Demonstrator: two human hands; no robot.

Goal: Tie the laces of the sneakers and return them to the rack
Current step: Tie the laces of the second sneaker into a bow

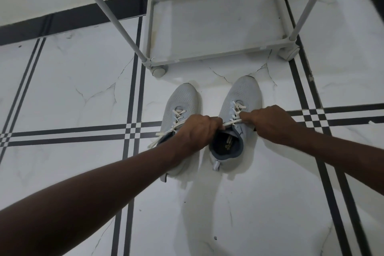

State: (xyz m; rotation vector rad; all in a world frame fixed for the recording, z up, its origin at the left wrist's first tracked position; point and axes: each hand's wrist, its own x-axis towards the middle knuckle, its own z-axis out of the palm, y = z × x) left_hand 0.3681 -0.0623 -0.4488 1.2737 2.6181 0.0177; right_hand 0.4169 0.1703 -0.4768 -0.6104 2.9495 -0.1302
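You won't find any text here that you can actually read. The one marking is on the dark insole of the right sneaker: a small yellowish emblem, with a short band of faint print beside it, toward the toe. The print is too small and blurred for you to make out any letter, brand or number. Two tiny pale tags sit on the front rail of the shoe rack, and you can't tell whether anything is written on them.
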